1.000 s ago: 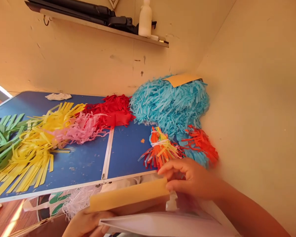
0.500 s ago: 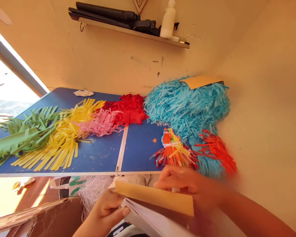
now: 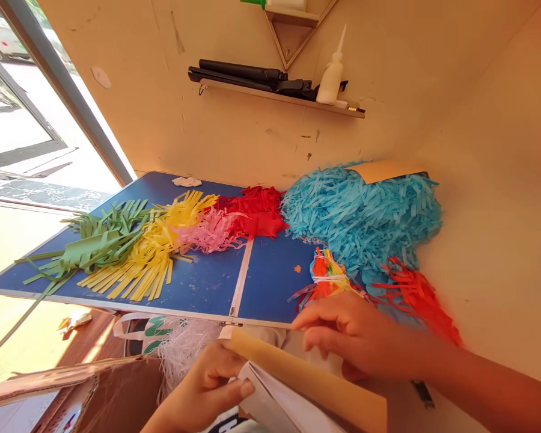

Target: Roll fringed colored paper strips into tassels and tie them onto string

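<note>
My left hand point(image 3: 219, 382) grips the end of a folded piece of stiff paper point(image 3: 306, 379), tan on its upper side and white where the fold opens toward me. The thumb presses the white side while the fingers lie behind. Just above and right of the paper, my right hand point(image 3: 356, 331) hovers with loosely bent fingers apart, nothing visible in them. Behind that hand lies a tied bundle of multicoloured paper fringe point(image 3: 329, 273), partly hidden by it. A large pile of light blue paper fringe point(image 3: 360, 210) stands behind, with a tan paper piece point(image 3: 390, 171) on top.
On the blue folding table point(image 3: 202, 285) lie green point(image 3: 90, 249), yellow point(image 3: 157, 246), pink point(image 3: 211, 231) and red fringe point(image 3: 261, 213). A wall shelf point(image 3: 270, 93) carries a bottle point(image 3: 331, 78) and a black flat tool. Lower left are a cardboard box point(image 3: 121, 394) and white shredded strips point(image 3: 184, 352).
The view has shifted, so the table and shelf sit lower and further right. My right hand has lifted slightly off the folded paper; my left hand keeps its grip.
</note>
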